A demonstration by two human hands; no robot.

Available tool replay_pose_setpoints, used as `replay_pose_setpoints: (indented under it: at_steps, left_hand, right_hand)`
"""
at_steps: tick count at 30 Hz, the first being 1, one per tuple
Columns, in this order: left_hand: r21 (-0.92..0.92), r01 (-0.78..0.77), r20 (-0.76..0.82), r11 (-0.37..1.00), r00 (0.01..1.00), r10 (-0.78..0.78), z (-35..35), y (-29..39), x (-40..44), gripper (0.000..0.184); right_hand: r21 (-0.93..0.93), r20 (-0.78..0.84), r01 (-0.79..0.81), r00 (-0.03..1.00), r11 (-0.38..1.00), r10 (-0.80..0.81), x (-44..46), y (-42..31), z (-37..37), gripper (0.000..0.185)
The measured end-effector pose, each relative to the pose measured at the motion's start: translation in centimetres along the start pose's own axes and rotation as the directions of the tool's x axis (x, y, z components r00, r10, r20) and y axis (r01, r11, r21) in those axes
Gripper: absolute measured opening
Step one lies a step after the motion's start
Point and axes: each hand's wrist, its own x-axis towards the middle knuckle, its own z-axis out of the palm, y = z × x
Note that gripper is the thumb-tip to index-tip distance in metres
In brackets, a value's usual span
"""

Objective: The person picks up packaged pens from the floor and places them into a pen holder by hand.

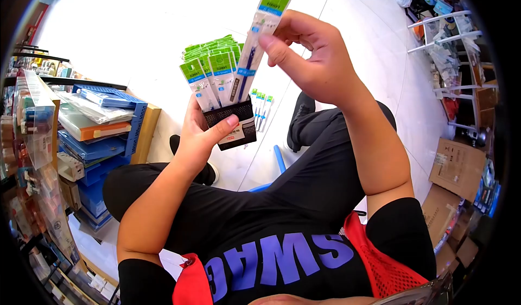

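Observation:
My left hand [203, 128] is wrapped round a small black mesh box [247, 121] with a whitish label, its thumb across the front. Several slim clear packets with green tops [209, 60] stand fanned out in the box. Between the thumb and fingers of my right hand [312, 55] is one pen refill packet [255, 47], green-topped with a punched hole. It tilts to the right, higher than the others, and its lower end is at the box's opening. A dark blue stick shows through its clear wrapper.
More green-topped packets [261, 109] lie on the white tiled floor beyond the box. Blue trays and folders [97, 136] are stacked at the left beside shelves. Cardboard boxes [458, 169] and a white rack [450, 49] stand at the right. A blue bar [279, 158] shows between my legs.

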Motion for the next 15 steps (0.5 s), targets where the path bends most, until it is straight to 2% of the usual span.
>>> replay_pose_setpoints:
  at_steps: [1, 4, 7, 10, 13, 15]
  left_hand:
    - [0.01, -0.003, -0.003, 1.0, 1.0, 0.003, 0.0, 0.0, 0.0, 0.071]
    - [0.034, 0.003, -0.003, 0.999, 1.0, -0.003, 0.1, 0.2, 0.1, 0.074]
    - [0.056, 0.014, -0.008, 0.998, 1.0, -0.014, 0.1, 0.3, 0.0, 0.076]
    - [0.068, 0.0, 0.002, 0.998, 1.0, 0.0, 0.2, 0.1, 0.1, 0.079]
    - [0.074, 0.003, -0.006, 0.997, 1.0, -0.003, 0.0, 0.1, 0.1, 0.08]
    - [0.067, 0.004, -0.008, 0.998, 1.0, -0.003, -0.1, 0.1, 0.3, 0.082]
  right_hand:
    - [-0.075, 0.017, 0.046, 0.999, 0.996, -0.045, 0.1, 0.1, 0.1, 0.018]
    - [-0.112, 0.043, 0.075, 0.997, 0.991, -0.071, 0.0, 0.1, 0.4, 0.015]
    - [-0.141, 0.099, 0.027, 0.995, 0.99, -0.013, -0.1, -0.4, 0.5, 0.016]
    - [-0.284, 0.198, -0.034, 0.976, 0.958, 0.094, -0.1, -1.2, 0.7, 0.016]
    - [-0.376, 0.278, 0.052, 0.959, 0.925, 0.059, -0.2, -1.0, 0.9, 0.017]
    - [-0.405, 0.311, -0.023, 0.937, 0.914, 0.161, -0.2, -1.1, 0.8, 0.022]
